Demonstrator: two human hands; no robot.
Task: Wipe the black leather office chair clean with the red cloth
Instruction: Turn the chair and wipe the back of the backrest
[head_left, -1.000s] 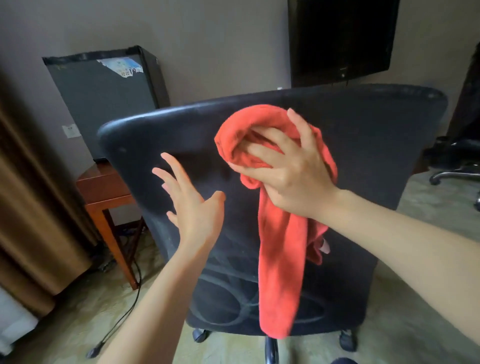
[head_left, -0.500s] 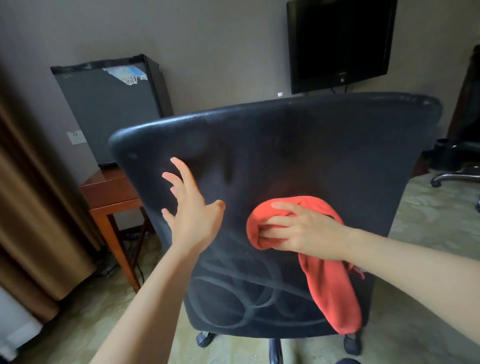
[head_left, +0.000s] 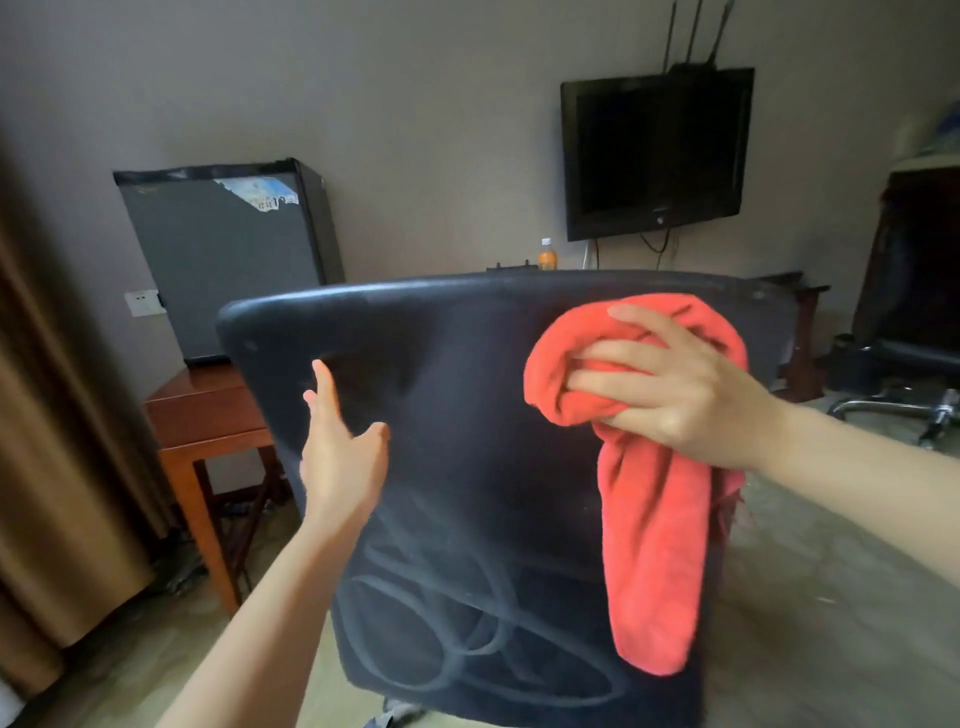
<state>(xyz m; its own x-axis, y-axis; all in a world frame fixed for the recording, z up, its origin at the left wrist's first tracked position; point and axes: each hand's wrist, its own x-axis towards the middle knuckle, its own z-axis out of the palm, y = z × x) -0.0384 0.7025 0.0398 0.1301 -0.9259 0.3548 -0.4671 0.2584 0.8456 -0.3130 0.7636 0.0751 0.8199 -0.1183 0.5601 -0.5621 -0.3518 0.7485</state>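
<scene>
The right hand (head_left: 680, 389) is gripping the bunched red cloth (head_left: 649, 545), fingers (head_left: 613, 357) curled into it, pressing it against the upper right of the black chair (head_left: 467, 364) back. The left hand (head_left: 343, 457) is lying flat and open against the back, probably bracing the chair against rolling.

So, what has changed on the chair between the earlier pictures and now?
The right hand swept the cloth down the chair back from top middle to lower middle, then up to the upper right. It kept hold of the cloth throughout. The left hand stayed open at the back's left side.
</scene>
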